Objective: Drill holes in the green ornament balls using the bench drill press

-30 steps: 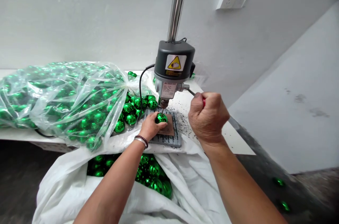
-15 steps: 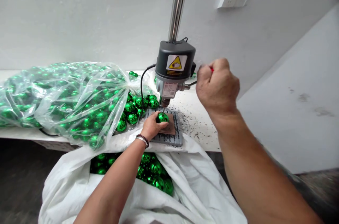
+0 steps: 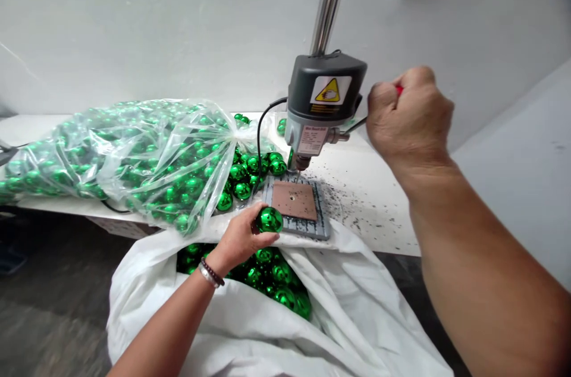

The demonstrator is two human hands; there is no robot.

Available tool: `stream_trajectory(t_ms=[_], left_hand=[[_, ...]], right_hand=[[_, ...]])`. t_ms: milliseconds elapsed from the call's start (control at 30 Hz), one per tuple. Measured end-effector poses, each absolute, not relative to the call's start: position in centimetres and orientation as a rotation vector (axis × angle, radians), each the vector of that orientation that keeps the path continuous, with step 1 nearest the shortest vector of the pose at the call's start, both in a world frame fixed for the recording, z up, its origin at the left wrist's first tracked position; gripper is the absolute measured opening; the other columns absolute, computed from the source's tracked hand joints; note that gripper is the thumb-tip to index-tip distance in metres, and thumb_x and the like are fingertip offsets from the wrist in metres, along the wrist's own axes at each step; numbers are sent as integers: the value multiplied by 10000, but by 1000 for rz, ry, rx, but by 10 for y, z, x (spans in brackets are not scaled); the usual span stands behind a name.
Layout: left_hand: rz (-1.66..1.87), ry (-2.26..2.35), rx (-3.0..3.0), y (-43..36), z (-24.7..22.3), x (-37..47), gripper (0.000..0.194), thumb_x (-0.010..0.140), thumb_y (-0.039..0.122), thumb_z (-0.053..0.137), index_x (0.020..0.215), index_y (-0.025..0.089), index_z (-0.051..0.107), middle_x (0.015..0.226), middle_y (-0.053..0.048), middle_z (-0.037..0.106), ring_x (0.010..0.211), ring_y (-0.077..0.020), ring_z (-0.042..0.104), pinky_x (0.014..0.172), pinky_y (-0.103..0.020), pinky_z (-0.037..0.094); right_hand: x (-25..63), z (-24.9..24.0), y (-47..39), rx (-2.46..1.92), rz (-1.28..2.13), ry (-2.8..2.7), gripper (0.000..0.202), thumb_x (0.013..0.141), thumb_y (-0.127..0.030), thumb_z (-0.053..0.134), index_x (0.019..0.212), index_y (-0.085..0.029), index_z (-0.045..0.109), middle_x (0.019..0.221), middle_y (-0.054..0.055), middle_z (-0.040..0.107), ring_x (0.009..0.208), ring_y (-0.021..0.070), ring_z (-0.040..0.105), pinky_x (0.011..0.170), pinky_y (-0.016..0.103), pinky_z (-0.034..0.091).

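Between the thumb and fingers of my left hand (image 3: 241, 235) is a shiny green ball (image 3: 270, 220), held just off the front left edge of the drill's grey base plate (image 3: 322, 228). My right hand (image 3: 408, 115) is wrapped round the red-tipped feed handle (image 3: 399, 90) of a small bench drill (image 3: 328, 91). The drill's chuck (image 3: 303, 163) hangs above a brown square board (image 3: 301, 201) that has a small hole in it. Dark chips are scattered over board and plate.
A clear plastic bag (image 3: 147, 157) full of green balls lies at left, with loose ones by its mouth. Below, a white cloth sack (image 3: 357, 299) holds more. Dark chips litter the white table (image 3: 383, 216). A black cable (image 3: 259, 139) runs beside the drill.
My left hand has drawn the green ball from under the drill bit toward me, uncovering the brown board. My right hand stays on the handle. The view has shifted left.
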State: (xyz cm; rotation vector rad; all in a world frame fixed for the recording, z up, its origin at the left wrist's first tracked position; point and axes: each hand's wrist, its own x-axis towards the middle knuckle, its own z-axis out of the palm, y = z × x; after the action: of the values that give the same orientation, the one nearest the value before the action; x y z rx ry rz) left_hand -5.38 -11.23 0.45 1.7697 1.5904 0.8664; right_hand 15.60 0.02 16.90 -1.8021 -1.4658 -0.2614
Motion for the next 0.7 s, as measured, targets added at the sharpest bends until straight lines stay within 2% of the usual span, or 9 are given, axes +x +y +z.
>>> stream_trajectory(t_ms=[100,200,300,367,433,500,633,700], left_hand=[[807,1611,1810,-131,0,-70,560,716,298,724,1254,212,595,1116,-75,680,909,-205,628,822,-314,511],[670,1569,1852,-141,-5,-85,643,695,377,765,1293,217,591,1298,-110,604,1026,-239,622,882,-335,517],[645,1658,1857,-134,-7,-97,587,795,442,670,1317,190,575,1342,-133,573,1088,-249,614,938,-346,505],[685,1874,1842,-119,-7,-102,465,901,339,525,1327,155,554,1339,-152,577,1172,-250,583,1006,-355,466],[658,2133,1824,-99,-6,-107,435,915,189,427,1330,117,536,1357,-180,560,1249,-256,540,1054,-363,424],[535,2289,1833,-82,-6,-112,439,885,144,430,1307,100,543,1358,-204,547,1255,-282,536,1046,-377,424],[310,2329,1828,-66,-10,-118,486,854,268,536,1324,145,523,1354,-197,547,1148,-320,605,946,-404,476],[311,2349,1800,-67,-13,-120,539,838,273,567,1359,159,489,1355,-198,548,1119,-316,618,925,-406,475]], right_hand=[[156,167,2,-1749,-323,-1449,269,892,-286,409,1051,-135,565,904,124,625,697,138,497,675,298,287],[156,167,2,-1739,-329,-1455,298,884,-277,416,1073,-122,587,906,121,629,677,128,484,677,302,297],[155,168,0,-1756,-280,-1444,322,887,-278,422,1110,-117,588,907,119,620,683,129,485,689,308,317],[154,170,0,-1775,-256,-1438,326,898,-277,409,1132,-120,573,939,125,616,727,142,515,715,312,344],[153,171,-1,-1807,-248,-1448,324,913,-275,391,1150,-123,552,979,135,614,790,157,551,753,317,370],[153,171,-2,-1829,-246,-1465,320,924,-278,377,1157,-124,534,1005,144,612,845,173,574,782,321,383],[154,169,-1,-1773,-235,-1472,330,932,-295,350,1145,-116,529,1009,150,612,904,216,596,803,342,385],[155,168,-1,-1745,-230,-1477,338,930,-298,348,1141,-108,532,996,148,613,917,228,604,812,351,391]])
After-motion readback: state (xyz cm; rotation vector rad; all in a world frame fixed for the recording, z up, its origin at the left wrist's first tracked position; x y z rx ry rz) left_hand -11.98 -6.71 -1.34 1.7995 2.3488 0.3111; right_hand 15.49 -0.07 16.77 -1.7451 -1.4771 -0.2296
